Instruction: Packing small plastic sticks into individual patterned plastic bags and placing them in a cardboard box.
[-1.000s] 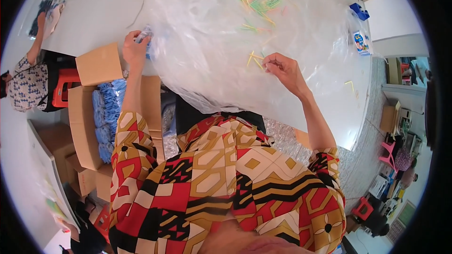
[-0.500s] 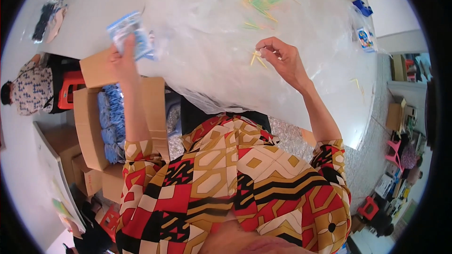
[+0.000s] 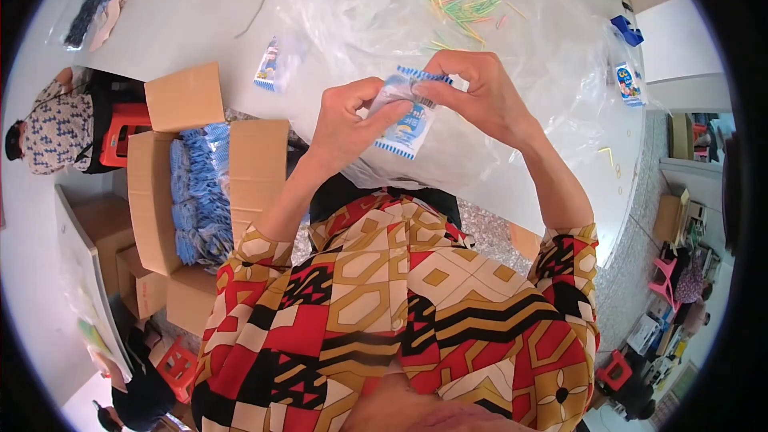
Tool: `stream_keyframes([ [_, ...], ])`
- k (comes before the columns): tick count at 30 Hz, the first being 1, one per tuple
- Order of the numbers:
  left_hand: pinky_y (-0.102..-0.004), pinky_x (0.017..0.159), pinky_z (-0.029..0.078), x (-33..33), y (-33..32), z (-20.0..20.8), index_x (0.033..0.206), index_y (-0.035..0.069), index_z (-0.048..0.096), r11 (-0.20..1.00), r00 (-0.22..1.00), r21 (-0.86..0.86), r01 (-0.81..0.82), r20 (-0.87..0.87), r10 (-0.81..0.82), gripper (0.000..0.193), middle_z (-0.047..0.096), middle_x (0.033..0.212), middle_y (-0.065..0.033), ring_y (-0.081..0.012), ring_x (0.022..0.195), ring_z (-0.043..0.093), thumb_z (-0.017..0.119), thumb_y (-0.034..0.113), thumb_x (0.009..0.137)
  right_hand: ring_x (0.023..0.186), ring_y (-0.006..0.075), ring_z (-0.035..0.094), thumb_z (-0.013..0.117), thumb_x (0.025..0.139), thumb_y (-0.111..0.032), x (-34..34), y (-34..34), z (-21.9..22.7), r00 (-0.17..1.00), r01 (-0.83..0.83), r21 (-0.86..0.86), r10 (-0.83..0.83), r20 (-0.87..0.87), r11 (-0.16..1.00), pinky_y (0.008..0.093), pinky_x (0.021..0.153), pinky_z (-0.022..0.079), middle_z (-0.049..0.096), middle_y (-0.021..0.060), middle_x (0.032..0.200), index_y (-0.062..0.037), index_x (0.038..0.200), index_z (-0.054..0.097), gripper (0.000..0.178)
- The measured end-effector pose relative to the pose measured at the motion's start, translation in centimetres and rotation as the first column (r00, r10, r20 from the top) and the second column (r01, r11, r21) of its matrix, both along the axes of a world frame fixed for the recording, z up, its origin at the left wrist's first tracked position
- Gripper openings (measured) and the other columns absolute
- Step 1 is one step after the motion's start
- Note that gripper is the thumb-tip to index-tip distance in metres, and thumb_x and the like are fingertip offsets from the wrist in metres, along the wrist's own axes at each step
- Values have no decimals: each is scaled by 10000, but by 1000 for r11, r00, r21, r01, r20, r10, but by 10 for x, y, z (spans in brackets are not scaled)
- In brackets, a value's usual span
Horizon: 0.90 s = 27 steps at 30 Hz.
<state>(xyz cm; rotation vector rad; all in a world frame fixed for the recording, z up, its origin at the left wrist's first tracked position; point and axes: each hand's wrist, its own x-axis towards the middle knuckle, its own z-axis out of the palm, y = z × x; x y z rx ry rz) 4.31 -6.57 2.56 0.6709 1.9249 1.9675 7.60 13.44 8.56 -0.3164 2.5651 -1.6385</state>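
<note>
Both hands meet over the near part of the table, a packet between them. Left hand (image 3: 352, 118): thumb laid flat on the packet's printed face, other fingers curled behind it, gripping its left side. Right hand (image 3: 482, 94): thumb and forefinger pinching near the striped upper end; cannot tell whether anything else sits in that pinch. Packet (image 3: 410, 130) white and blue, slightly tilted, its lower striped end free, held above a clear plastic sheet (image 3: 344, 32) spread wrinkled over the table (image 3: 188, 24). Beyond the hands, on the sheet, a loose scatter of thin sticks (image 3: 464, 10), green, yellow and some pinkish. A second packet (image 3: 268, 64) lies to the left, near the sheet's edge; another blue-and-white pack (image 3: 628, 84) at far right, just below a blue dispenser-like object (image 3: 627, 30). Left of the person, beside the table, an open carton (image 3: 152, 204) with blue packets (image 3: 200, 200) inside. Farther left, a co-worker in a patterned top (image 3: 60, 132), next to a red stool (image 3: 126, 134).
</note>
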Motion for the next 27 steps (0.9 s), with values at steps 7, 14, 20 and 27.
stream_keyframes([
  [7, -214, 566, 402, 0, 1, 11, 844, -19, 678, 981, 981, -35, 190, 48, -189, 130, 627, 717, -17, -41, 656, 509, 710, 94, 788, 679, 96, 523, 686, 795, -104, 4, 5, 2, 996, -79, 54, 82, -43, 995, 250, 632, 419, 590, 33, 690, -12, 746, 607, 130],
  [14, -224, 507, 373, 1, 6, -4, 720, -12, 650, 999, 999, -36, 27, -42, -28, 146, 584, 621, -11, -33, 587, 459, 751, 91, 737, 747, 138, 529, 728, 702, -24, 5, 9, -3, 951, -41, -53, 23, -308, 998, 279, 693, 445, 609, 38, 938, -44, 882, 627, 208],
  [20, -230, 487, 376, 1, 12, -8, 628, 8, 576, 994, 982, -40, -104, -164, 96, 222, 553, 577, -1, -43, 542, 472, 782, 67, 688, 738, 144, 525, 736, 690, -3, 22, 12, 15, 920, 39, 103, 4, -392, 994, 257, 646, 452, 599, 43, 995, -64, 961, 630, 297],
  [27, -232, 487, 384, 8, 20, -1, 625, 17, 561, 983, 933, -81, -167, -334, 131, 236, 550, 573, -10, -60, 528, 489, 789, 54, 671, 677, 133, 518, 729, 717, -9, 27, 5, 6, 869, 156, 298, 12, -494, 942, 241, 557, 441, 593, 52, 961, -55, 942, 622, 252],
])
